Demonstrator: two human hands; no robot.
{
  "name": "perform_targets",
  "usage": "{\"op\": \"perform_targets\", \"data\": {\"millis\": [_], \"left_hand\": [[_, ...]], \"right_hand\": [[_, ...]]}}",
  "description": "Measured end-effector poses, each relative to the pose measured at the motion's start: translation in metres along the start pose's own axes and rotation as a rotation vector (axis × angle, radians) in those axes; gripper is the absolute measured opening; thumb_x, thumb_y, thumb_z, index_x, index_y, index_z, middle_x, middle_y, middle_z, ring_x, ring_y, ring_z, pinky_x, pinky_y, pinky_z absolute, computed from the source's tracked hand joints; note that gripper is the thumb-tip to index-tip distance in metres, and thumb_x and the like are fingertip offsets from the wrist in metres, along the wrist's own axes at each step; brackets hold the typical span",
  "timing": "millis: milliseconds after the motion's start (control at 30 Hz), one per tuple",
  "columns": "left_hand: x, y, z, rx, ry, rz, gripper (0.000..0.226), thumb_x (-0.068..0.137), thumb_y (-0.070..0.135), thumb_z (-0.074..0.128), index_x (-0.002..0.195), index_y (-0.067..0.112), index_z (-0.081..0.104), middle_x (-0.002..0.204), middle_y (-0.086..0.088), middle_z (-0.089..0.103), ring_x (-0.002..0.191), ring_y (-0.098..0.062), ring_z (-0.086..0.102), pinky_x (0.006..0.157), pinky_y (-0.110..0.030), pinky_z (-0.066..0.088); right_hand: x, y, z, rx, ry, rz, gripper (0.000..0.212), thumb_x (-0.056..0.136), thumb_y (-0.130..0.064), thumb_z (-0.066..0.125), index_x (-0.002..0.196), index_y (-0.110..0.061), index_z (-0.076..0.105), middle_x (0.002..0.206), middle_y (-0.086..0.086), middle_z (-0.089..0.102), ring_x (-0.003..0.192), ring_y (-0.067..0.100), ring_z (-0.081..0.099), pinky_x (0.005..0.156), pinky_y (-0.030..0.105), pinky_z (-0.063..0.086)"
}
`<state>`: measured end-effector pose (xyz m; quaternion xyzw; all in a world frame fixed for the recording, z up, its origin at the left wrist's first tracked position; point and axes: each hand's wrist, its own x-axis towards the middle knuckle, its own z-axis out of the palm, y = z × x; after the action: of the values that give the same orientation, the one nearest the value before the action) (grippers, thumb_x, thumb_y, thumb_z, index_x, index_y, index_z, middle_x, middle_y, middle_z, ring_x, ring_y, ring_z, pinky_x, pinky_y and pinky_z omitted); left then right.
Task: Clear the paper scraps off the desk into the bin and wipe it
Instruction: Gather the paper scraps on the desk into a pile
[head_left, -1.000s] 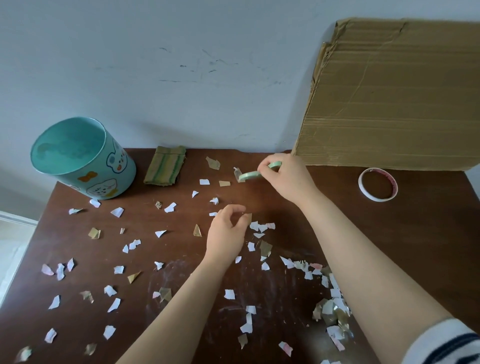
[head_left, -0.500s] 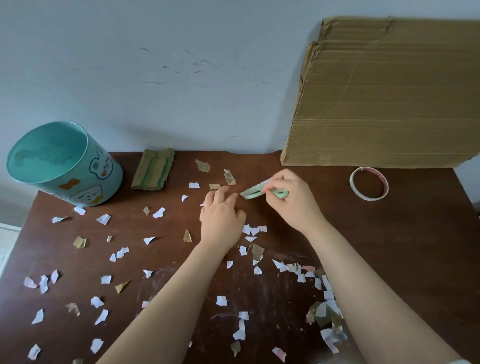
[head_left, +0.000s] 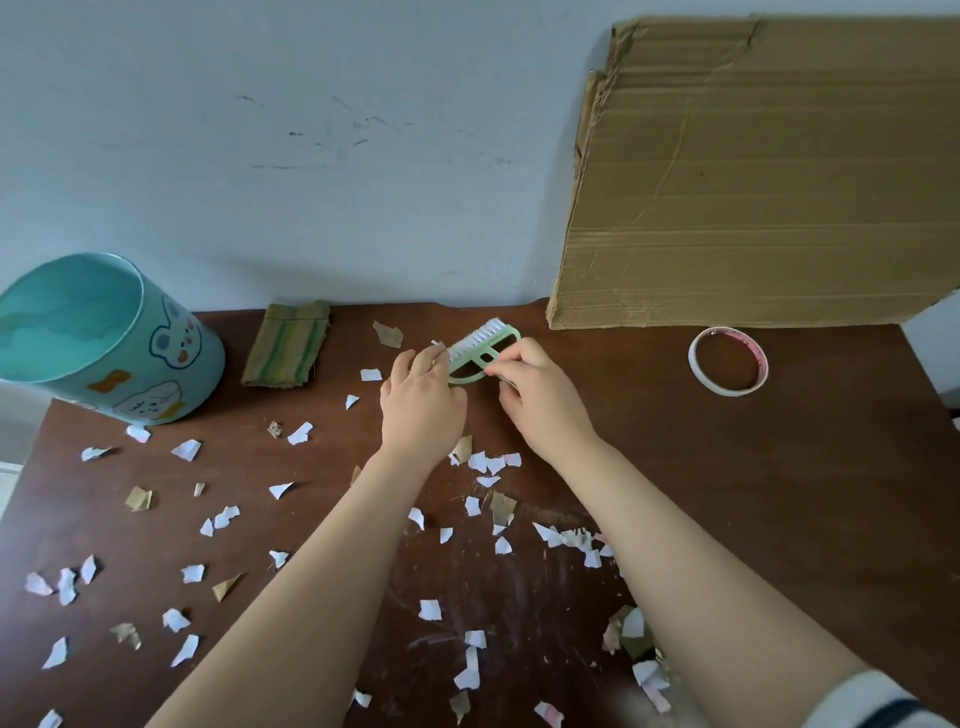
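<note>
A dark brown desk (head_left: 779, 493) is seen from above, strewn with torn paper scraps (head_left: 185, 449) across its left and near parts. A teal bin (head_left: 130, 364) is tilted at the far left, with a folded striped cloth (head_left: 287, 345) just right of it. A green brush (head_left: 480, 345) with white bristles is pinched by the right hand (head_left: 543, 405) at its handle; its bristle end is touched by the left hand (head_left: 421, 405), though a grip cannot be told. At the far right, cardboard (head_left: 753, 171) is leaned on the wall, and a tape roll (head_left: 696, 366) is laid near it.
</note>
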<state>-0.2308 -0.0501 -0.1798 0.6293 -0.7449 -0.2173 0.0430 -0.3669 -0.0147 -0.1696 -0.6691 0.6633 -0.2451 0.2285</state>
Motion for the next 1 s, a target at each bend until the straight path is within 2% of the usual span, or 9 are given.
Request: {"op": "perform_targets", "data": {"millis": [100, 233, 400, 500, 667, 733, 867, 1000], "left_hand": [[-0.004, -0.004, -0.002, -0.027, 0.003, 0.000, 0.050, 0.092, 0.015, 0.038, 0.142, 0.013, 0.037, 0.150, 0.003, 0.032, 0.139, -0.018, 0.019, 0.111, -0.041, 0.020], [-0.012, -0.009, -0.002, -0.098, 0.035, -0.024, 0.050, 0.092, 0.014, 0.039, 0.143, 0.012, 0.037, 0.149, 0.001, 0.034, 0.139, -0.018, 0.021, 0.113, -0.039, 0.021], [-0.025, -0.010, -0.002, -0.248, 0.111, -0.089, 0.045, 0.088, 0.010, 0.043, 0.133, 0.015, 0.050, 0.141, 0.000, 0.041, 0.133, -0.021, 0.028, 0.110, -0.039, 0.026], [-0.032, -0.013, -0.002, -0.290, 0.139, -0.104, 0.042, 0.088, 0.009, 0.044, 0.129, 0.016, 0.052, 0.137, 0.000, 0.043, 0.130, -0.020, 0.031, 0.108, -0.036, 0.027], [-0.036, -0.020, -0.001, -0.323, 0.120, -0.141, 0.042, 0.089, 0.010, 0.043, 0.130, 0.016, 0.052, 0.137, -0.002, 0.043, 0.131, -0.021, 0.029, 0.110, -0.037, 0.026], [-0.037, -0.020, -0.001, -0.333, 0.110, -0.149, 0.042, 0.090, 0.011, 0.043, 0.130, 0.016, 0.051, 0.137, -0.003, 0.043, 0.132, -0.021, 0.028, 0.110, -0.037, 0.027], [-0.037, -0.020, -0.002, -0.350, 0.125, -0.135, 0.040, 0.090, 0.010, 0.044, 0.129, 0.015, 0.051, 0.137, -0.003, 0.044, 0.131, -0.021, 0.030, 0.110, -0.037, 0.028], [-0.036, -0.020, -0.005, -0.439, 0.164, -0.164, 0.035, 0.091, 0.014, 0.044, 0.123, 0.018, 0.055, 0.126, 0.000, 0.049, 0.120, -0.018, 0.039, 0.101, -0.036, 0.037]], "right_hand": [[0.003, -0.001, 0.001, -0.028, 0.002, 0.016, 0.028, 0.089, 0.000, 0.052, 0.113, -0.006, 0.066, 0.113, 0.005, 0.054, 0.098, 0.020, 0.054, 0.078, 0.021, 0.039], [-0.013, 0.009, -0.003, -0.086, 0.041, 0.077, 0.026, 0.089, -0.002, 0.055, 0.112, -0.009, 0.066, 0.112, 0.001, 0.054, 0.103, 0.015, 0.054, 0.082, 0.019, 0.042], [0.014, -0.005, 0.009, -0.093, 0.018, 0.053, 0.029, 0.090, 0.000, 0.050, 0.114, -0.005, 0.065, 0.116, 0.006, 0.053, 0.103, 0.021, 0.052, 0.082, 0.026, 0.041], [0.031, -0.012, 0.011, -0.084, 0.009, 0.041, 0.029, 0.090, 0.001, 0.048, 0.114, -0.005, 0.064, 0.117, 0.007, 0.053, 0.104, 0.022, 0.051, 0.080, 0.025, 0.038], [0.007, 0.000, 0.009, -0.127, 0.077, 0.079, 0.028, 0.089, 0.000, 0.052, 0.113, -0.006, 0.066, 0.113, 0.005, 0.053, 0.100, 0.020, 0.054, 0.077, 0.022, 0.039], [0.008, -0.003, 0.011, -0.126, 0.063, 0.085, 0.029, 0.090, -0.001, 0.051, 0.115, -0.007, 0.064, 0.115, 0.005, 0.052, 0.103, 0.019, 0.053, 0.080, 0.023, 0.042], [0.027, -0.017, 0.004, -0.078, 0.066, 0.056, 0.030, 0.091, -0.002, 0.049, 0.117, -0.007, 0.064, 0.117, 0.005, 0.053, 0.104, 0.019, 0.053, 0.083, 0.023, 0.042], [0.011, -0.012, -0.015, 0.070, 0.154, 0.036, 0.025, 0.084, 0.002, 0.056, 0.103, -0.007, 0.069, 0.106, 0.002, 0.057, 0.097, 0.014, 0.056, 0.082, 0.021, 0.045]]}}
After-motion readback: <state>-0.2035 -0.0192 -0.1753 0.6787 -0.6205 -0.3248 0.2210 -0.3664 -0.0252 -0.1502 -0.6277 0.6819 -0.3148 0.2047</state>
